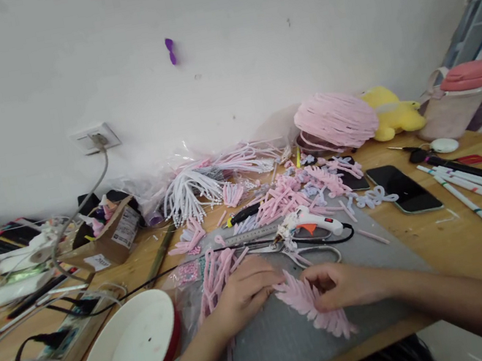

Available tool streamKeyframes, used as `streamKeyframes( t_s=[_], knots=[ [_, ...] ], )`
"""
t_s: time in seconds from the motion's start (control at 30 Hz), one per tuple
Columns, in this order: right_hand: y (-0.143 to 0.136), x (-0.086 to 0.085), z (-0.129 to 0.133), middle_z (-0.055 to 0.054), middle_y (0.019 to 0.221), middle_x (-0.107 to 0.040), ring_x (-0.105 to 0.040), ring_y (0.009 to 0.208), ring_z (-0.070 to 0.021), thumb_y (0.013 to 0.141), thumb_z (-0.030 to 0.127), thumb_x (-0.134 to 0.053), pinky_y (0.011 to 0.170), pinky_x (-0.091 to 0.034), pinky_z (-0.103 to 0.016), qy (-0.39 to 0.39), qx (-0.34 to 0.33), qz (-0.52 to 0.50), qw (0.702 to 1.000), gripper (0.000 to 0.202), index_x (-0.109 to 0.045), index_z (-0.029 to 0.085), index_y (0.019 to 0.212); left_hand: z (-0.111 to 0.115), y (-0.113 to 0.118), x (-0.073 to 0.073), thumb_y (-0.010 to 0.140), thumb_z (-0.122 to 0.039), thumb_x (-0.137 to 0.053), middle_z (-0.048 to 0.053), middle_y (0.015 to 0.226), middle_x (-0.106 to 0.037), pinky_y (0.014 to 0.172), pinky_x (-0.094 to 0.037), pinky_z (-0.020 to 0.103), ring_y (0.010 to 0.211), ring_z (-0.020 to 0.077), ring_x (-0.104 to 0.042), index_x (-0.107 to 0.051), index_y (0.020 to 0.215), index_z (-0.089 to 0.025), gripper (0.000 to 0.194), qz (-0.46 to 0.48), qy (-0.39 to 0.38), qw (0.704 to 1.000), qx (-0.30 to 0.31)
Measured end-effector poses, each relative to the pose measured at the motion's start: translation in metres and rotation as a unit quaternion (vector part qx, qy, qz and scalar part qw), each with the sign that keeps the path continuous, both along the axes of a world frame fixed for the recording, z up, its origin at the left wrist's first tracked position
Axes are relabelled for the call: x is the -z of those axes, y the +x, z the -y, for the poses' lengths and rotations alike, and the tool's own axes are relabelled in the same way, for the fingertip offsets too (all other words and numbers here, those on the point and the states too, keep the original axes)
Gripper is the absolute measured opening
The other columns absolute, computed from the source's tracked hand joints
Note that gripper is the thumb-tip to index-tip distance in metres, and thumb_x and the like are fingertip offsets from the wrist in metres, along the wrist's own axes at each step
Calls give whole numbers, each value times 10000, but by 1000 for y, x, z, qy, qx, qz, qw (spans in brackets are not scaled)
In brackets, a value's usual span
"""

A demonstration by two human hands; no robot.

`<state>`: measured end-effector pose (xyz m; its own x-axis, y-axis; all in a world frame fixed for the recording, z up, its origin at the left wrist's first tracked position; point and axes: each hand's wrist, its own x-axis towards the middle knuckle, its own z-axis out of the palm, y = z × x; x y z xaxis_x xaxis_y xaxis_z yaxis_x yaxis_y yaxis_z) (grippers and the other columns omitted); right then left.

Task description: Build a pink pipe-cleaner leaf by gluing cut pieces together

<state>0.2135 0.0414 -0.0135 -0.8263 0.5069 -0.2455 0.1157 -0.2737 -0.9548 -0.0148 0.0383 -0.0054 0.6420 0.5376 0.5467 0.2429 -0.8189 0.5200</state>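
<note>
Together, both hands are working a pink feathered strip [312, 308].
Left hand [242, 295] is pressing its near end on the grey mat [274, 342]; right hand [341, 284] is pinching it just beside.

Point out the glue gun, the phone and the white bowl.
glue gun [311, 221], head view, on its white body.
phone [403, 188], head view, middle of its dark screen.
white bowl [129, 356], head view, on its bare inside.
</note>
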Motion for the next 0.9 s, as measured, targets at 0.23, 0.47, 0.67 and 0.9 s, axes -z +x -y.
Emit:
streamKeyframes(
  t_s=[0.23,0.47,0.67,0.9],
  knots=[
    [-3,-1,0,34,632,-521,-449,510,-56,515,521,-742,470,-334,-171,-53,30,29,998,495,-567,120,748,9,5,-1,862,-123,-438,88,897,-687,761,-407,312,841,176,-604,-578,1075,-191,264,-71,65,995,15],
    [-2,4,-2,42,619,-446,-375,537,-53,627,511,-676,471,-302,-169,35,50,37,997,412,-569,120,701,12,8,-7,853,-161,-470,85,926,-693,812,-395,316,873,183,-611,-564,1100,-207,268,-108,77,991,26],
    [0,0,-3,55,583,-372,-318,526,-62,692,471,-625,456,-248,-182,134,55,59,988,360,-495,140,638,15,14,-12,875,-162,-428,96,871,-672,752,-412,289,816,172,-587,-597,977,-157,197,-130,27,991,2],
    [0,-1,-2,63,533,-327,-287,510,-72,728,429,-582,449,-226,-191,265,83,109,955,351,-415,168,563,19,27,-15,853,-243,-451,29,685,-602,624,-388,224,653,131,-531,-584,735,-163,195,-93,-198,971,-99]
  ],
)
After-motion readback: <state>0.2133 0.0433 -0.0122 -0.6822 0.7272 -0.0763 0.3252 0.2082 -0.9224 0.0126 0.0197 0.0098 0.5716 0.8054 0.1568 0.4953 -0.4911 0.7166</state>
